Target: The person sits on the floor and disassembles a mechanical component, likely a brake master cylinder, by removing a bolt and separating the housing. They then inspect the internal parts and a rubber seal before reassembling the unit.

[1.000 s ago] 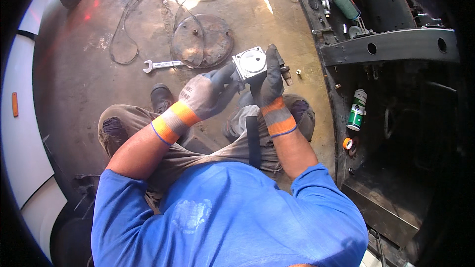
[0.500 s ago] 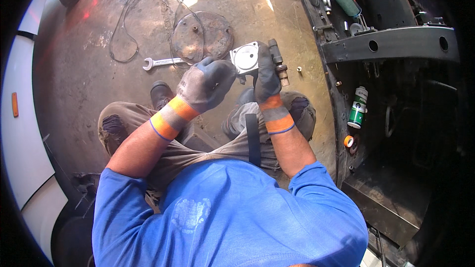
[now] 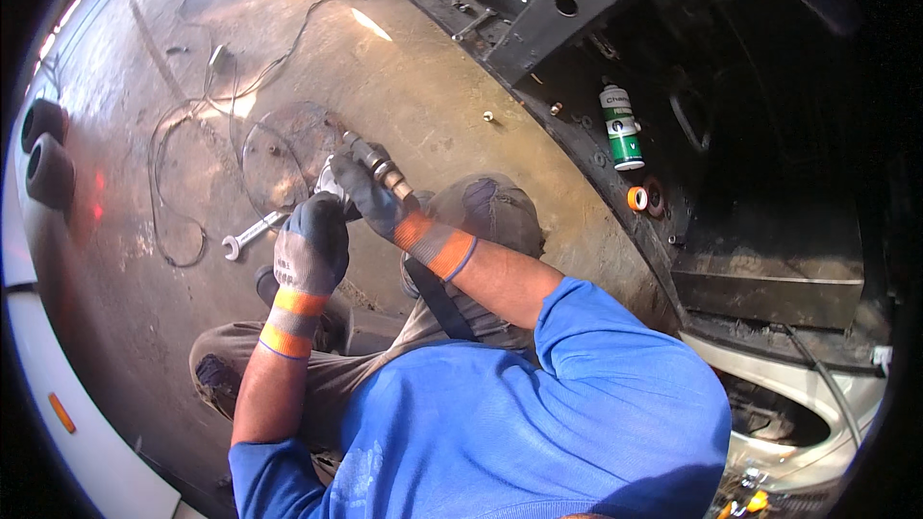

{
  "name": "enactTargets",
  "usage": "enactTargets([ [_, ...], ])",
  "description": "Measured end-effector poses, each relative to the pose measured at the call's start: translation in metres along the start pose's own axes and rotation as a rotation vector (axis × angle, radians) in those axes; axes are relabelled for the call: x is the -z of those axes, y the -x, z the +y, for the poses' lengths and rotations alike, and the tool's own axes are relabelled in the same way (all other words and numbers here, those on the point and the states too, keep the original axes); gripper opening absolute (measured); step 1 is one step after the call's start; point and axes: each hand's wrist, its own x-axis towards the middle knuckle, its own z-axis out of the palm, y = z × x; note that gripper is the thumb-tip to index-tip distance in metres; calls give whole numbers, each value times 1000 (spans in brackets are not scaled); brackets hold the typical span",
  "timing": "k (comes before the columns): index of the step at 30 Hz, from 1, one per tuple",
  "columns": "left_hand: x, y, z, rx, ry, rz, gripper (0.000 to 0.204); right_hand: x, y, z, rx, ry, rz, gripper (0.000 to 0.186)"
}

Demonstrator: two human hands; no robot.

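Note:
Between my gloved hands is a silver metal housing [image 3: 330,179], its flat face turned mostly away and partly covered by my fingers. A dark cylindrical fitting [image 3: 365,151] with a brownish end sticks out along its right side. My right hand [image 3: 369,200] wraps round the housing beside that fitting. My left hand [image 3: 315,238] is closed at the housing's near left edge, with the fingertips hidden. Both gloves are grey with orange-striped cuffs. Just left of my left hand, an open-ended wrench [image 3: 248,236] lies on the floor, next to a round rusty plate [image 3: 288,146].
A thin cable [image 3: 159,168] loops over the floor at the left. On the dark frame to the right are a green-and-white spray can [image 3: 622,130] and an orange tape roll [image 3: 637,199]. A small light fitting [image 3: 488,116] lies on the floor. White bodywork [image 3: 72,375] stands at lower left.
The view has swung to the right, so floor things appear turned and shifted left. The housing has tilted, its white face now barely showing. Both hands still hold it.

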Motion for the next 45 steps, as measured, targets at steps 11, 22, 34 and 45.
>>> enactTargets([
  [11, -13, -9, 9, 51, 7, -21, 23, 7, -7, 14, 88, 40, 52, 22],
  [22, -9, -4, -1, 305, 227, -45, 32, 4, -8, -8, -7, 69, 8, 38],
  [34, -37, 1, -24, 509, 432, -33, 29, 5, -19, 18, -129, 154, -79, 34],
  [45, -21, -4, -7, 282, 367, 7, 43, 7, -13, 11, -157, 9, -1, 42],
])
